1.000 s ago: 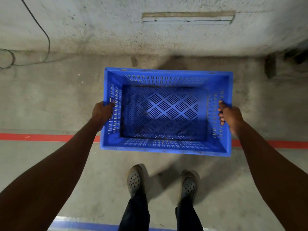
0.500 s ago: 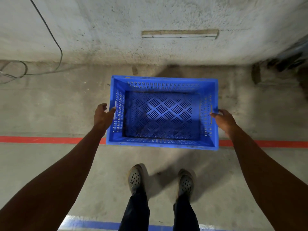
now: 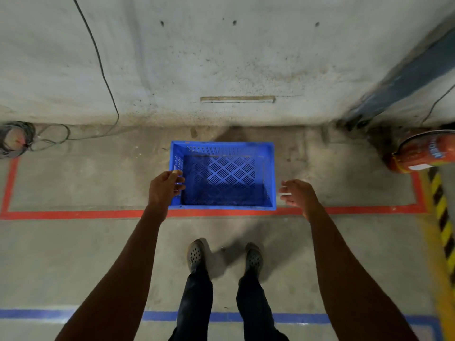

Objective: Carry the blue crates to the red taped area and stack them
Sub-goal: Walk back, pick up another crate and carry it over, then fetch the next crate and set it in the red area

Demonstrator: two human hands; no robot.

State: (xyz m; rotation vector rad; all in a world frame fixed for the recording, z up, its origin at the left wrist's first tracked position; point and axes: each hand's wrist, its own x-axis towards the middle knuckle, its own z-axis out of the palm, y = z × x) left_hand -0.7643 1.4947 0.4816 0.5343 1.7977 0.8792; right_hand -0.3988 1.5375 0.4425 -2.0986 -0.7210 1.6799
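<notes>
One empty blue perforated crate (image 3: 224,177) rests on the concrete floor inside the red taped area (image 3: 98,214), its near edge just behind the front tape line. My left hand (image 3: 163,189) hovers at the crate's left wall with its fingers loose and spread over the rim, not gripping. My right hand (image 3: 299,194) is off the crate, a short gap to the right of its right wall, fingers apart and holding nothing. No other crate is in view.
A concrete wall (image 3: 221,57) stands right behind the crate. A red cylinder (image 3: 426,152) lies at the far right corner beside a yellow-black hazard stripe (image 3: 443,217). A cable coil (image 3: 14,140) sits far left. My feet (image 3: 195,254) stand before the tape; blue tape (image 3: 37,313) runs behind them.
The crate went down from my hands onto the floor inside the red tape. Both hands let go of its sides; the right one pulled away to the right.
</notes>
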